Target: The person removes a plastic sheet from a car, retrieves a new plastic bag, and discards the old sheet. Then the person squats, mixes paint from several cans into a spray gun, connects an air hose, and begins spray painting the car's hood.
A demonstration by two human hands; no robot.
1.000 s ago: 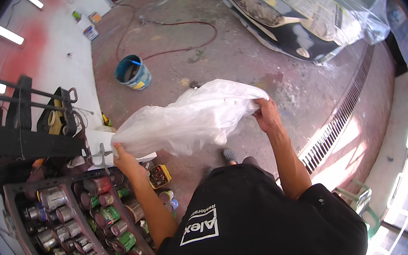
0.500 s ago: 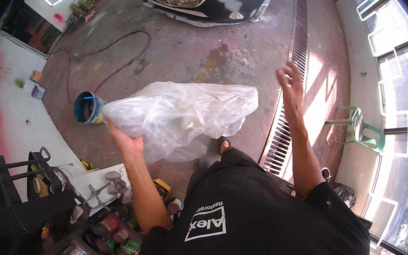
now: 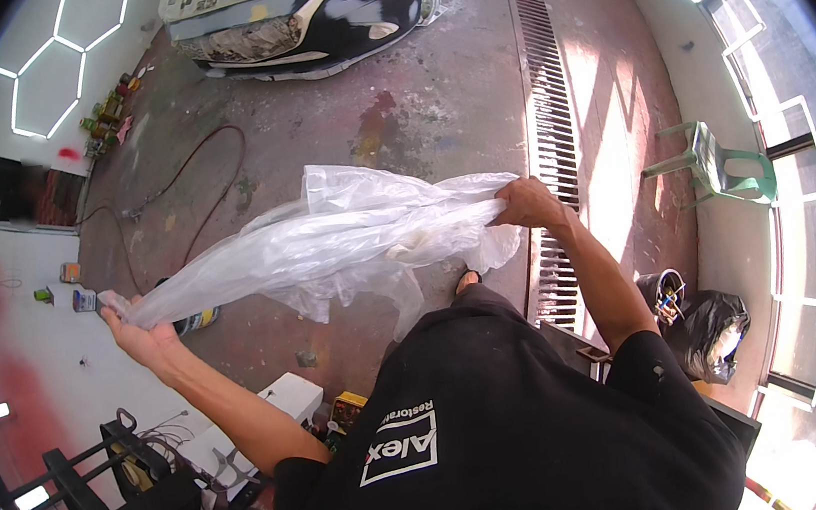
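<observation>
A clear plastic sheet point(image 3: 316, 240), bunched into a long loose bundle, stretches between my two hands above the floor. At its left end, my left hand point(image 3: 143, 334) is closed around the gathered tip. My right hand point(image 3: 531, 205) grips the other end near the floor grate. Loose folds stand up at the middle top, and thinner flaps hang below toward my foot. Behind the left end, a paint bucket point(image 3: 199, 317) is mostly hidden by the plastic.
Ahead stands a car point(image 3: 321, 23) masked with newspaper. A red hose point(image 3: 235, 164) curls on the floor. The drain grate point(image 3: 542, 89) runs along the right, with a green plastic chair point(image 3: 715, 165), a bin point(image 3: 667, 294) and a black bag point(image 3: 714, 331) beyond. Black racks point(image 3: 103, 491) stand at lower left.
My right hand, empty and raised before, now grips the plastic's right end. My left hand has moved out to the left, drawing the bundle longer and thinner. My view has turned right.
</observation>
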